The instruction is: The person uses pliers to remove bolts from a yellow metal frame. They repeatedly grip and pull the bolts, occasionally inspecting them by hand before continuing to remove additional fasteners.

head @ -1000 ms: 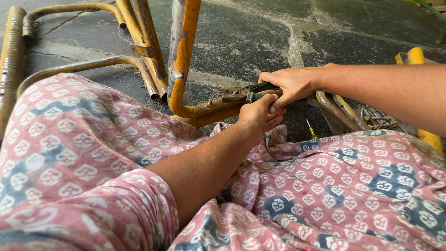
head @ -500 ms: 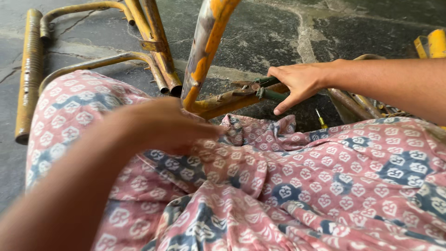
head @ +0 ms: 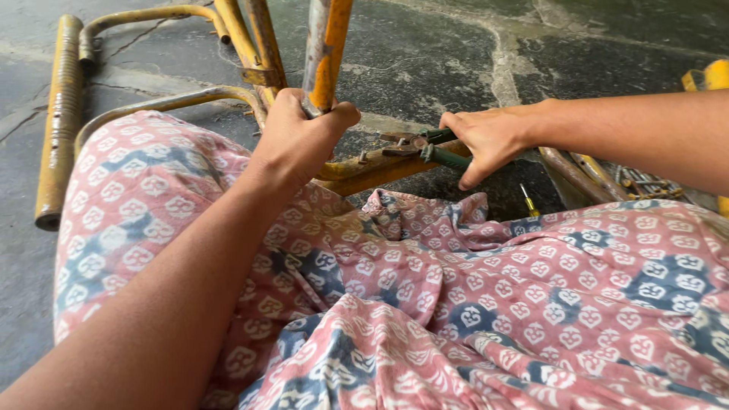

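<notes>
My left hand (head: pixel 298 141) is wrapped around the upright tube of a worn yellow metal frame (head: pixel 328 45), just above its bend. My right hand (head: pixel 486 140) grips green-handled pliers (head: pixel 425 146), whose jaws sit on the lower yellow tube (head: pixel 364 171) where a bolt sticks out. Both forearms reach out over my lap, which is covered in pink and blue patterned cloth (head: pixel 456 304).
More yellow tubes (head: pixel 57 121) of the frame lie on the cracked dark stone floor (head: pixel 425 53) at left and ahead. A small yellow-handled screwdriver (head: pixel 528 202) lies near my right knee. Metal parts and another yellow piece (head: pixel 710 76) sit at far right.
My left hand left the pliers and the lower tube, swung back across my lap, and now grips the upright tube. My right hand stayed on the pliers.
</notes>
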